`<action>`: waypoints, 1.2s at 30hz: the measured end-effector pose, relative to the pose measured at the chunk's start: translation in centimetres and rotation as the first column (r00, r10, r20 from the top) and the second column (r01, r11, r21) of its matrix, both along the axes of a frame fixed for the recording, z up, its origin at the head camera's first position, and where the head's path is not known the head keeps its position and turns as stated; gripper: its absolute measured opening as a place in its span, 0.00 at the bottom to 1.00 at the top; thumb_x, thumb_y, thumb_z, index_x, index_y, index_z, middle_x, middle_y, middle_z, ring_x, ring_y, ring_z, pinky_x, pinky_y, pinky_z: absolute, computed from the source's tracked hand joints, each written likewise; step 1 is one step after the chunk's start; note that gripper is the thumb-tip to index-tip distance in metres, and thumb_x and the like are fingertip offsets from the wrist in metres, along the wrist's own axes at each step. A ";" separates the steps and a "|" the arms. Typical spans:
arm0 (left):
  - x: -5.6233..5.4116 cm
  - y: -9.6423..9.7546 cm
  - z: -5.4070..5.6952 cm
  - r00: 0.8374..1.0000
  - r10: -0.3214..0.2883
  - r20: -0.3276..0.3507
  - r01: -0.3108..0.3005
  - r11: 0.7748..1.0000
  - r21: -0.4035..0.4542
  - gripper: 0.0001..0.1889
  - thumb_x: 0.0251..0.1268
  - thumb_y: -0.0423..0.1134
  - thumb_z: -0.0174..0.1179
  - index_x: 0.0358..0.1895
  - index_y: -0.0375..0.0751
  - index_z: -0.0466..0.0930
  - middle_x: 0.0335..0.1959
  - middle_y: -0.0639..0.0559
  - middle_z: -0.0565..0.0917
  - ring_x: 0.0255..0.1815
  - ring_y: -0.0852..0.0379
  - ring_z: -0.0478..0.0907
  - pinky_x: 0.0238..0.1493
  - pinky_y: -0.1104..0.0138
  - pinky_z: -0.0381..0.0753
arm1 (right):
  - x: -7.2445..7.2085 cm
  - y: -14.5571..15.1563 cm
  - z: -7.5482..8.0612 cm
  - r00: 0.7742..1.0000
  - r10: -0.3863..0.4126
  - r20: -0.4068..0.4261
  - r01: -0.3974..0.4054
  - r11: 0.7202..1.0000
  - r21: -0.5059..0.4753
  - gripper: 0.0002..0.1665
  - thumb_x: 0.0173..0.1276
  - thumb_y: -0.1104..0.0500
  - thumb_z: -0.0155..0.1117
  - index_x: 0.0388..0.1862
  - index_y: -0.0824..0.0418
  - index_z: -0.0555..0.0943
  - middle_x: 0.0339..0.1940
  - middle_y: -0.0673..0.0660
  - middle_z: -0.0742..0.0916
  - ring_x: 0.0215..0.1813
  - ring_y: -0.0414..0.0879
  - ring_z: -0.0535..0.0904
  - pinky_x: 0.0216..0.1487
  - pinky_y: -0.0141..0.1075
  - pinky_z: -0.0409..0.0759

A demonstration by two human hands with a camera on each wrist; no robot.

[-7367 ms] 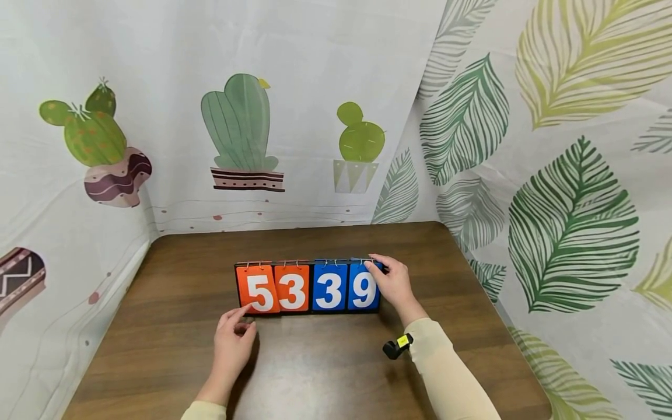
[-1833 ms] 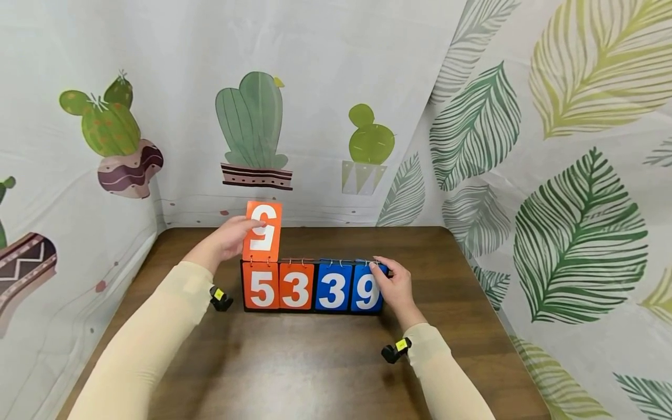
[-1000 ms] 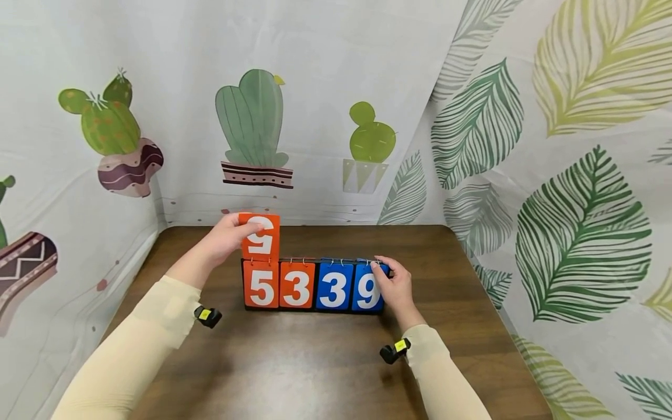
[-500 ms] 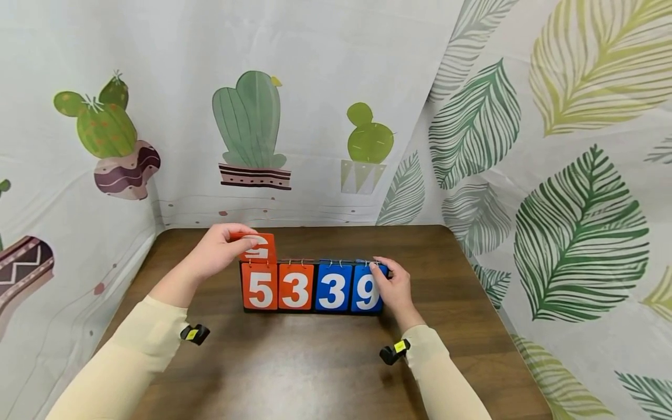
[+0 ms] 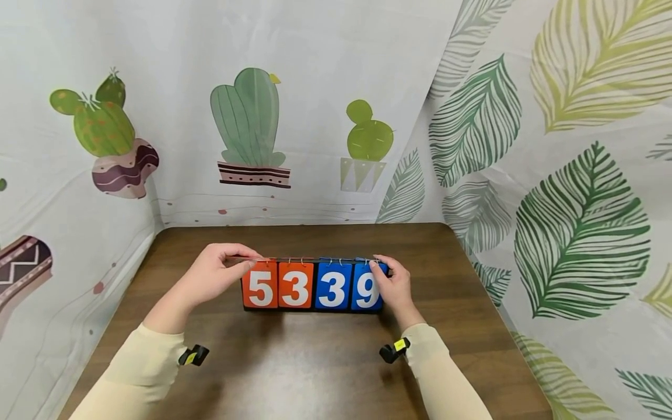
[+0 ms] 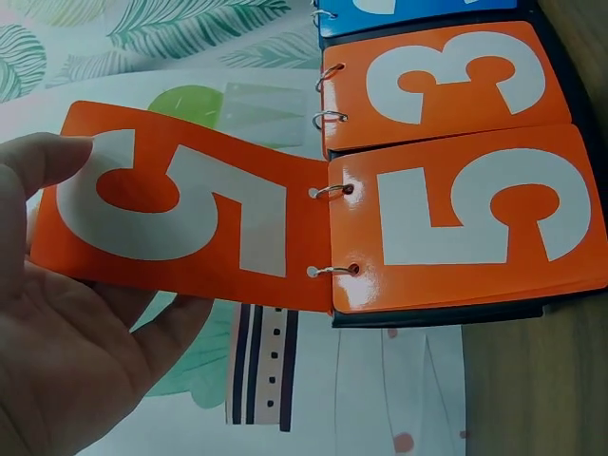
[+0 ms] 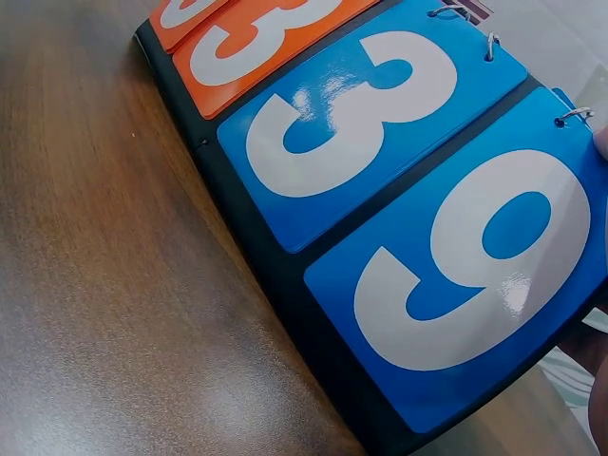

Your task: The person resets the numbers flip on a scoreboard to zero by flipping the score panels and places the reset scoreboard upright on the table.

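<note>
A tabletop flip scoreboard [image 7: 309, 323] with a black stand and ring-bound number cards reads 5 3 3 9. The left pair is orange, the right pair blue. My left hand [image 5: 210, 274] pinches a raised orange card [image 6: 142, 190] between thumb and fingers. That card shows an upside-down 5, is slightly bent, and in the head view is nearly edge-on behind the top rings. Below the rings lies another orange 5 card [image 6: 484, 209]. My right hand [image 5: 394, 283] grips the stand's upper right corner, thumb in front over the blue 9 card [image 7: 475, 256], fingers partly hidden behind.
The scoreboard stands on a brown wooden table [image 5: 315, 373], toward its back. Behind it hangs a white cloth [image 5: 315, 87] printed with cacti, and to the right a leaf-print cloth [image 5: 583, 233]. A small black camera [image 5: 194, 354] sits at the left wrist.
My left hand first touched the lower left orange card, then lifted a 5 card over the top; it has since come down and left, tipping that card backward. The right hand keeps its grip.
</note>
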State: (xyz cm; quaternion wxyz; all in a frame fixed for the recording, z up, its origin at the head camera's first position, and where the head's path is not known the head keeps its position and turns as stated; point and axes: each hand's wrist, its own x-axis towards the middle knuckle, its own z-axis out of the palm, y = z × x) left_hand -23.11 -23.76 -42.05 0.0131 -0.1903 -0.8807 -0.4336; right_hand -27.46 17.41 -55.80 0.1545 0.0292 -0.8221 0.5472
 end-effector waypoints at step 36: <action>7.5 2.7 -9.3 0.945 0.231 -0.233 -0.217 0.973 0.084 0.13 0.61 0.27 0.69 0.46 0.45 0.92 0.49 0.49 0.91 0.55 0.68 0.85 0.59 0.90 0.66 | -0.7 0.1 -0.8 0.997 -0.004 -0.073 0.002 1.000 -0.028 0.20 0.72 0.51 0.70 0.57 0.59 0.86 0.58 0.57 0.89 0.60 0.55 0.85 0.64 0.57 0.81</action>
